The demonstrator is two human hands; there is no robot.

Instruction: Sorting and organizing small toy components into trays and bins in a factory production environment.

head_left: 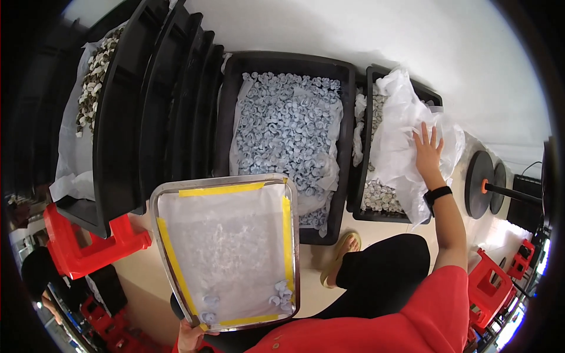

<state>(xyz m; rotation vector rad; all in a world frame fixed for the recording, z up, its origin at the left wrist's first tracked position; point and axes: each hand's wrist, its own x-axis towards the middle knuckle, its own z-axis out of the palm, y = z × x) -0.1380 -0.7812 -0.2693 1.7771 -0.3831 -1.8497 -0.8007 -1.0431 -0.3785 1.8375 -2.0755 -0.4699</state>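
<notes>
My left hand (191,336) grips the near edge of a metal tray (154,206) lined with clear plastic held by yellow tape. A few small blue-grey pieces (281,293) lie in its near corners. My right hand (428,152) rests flat, fingers spread, on a crumpled white plastic sheet (400,129) that covers a black bin (372,76) of small pale pieces. A black band sits on that wrist. Between the two, a larger black bin (276,61) lined with plastic holds a heap of blue-grey pieces (288,126).
Several empty black bins (170,100) stand tilted in a row at left, with another bin of pale pieces (97,70) beyond them. Red plastic stools (82,250) stand at lower left and lower right (491,285). A black weight disc on a bar (479,183) lies at right.
</notes>
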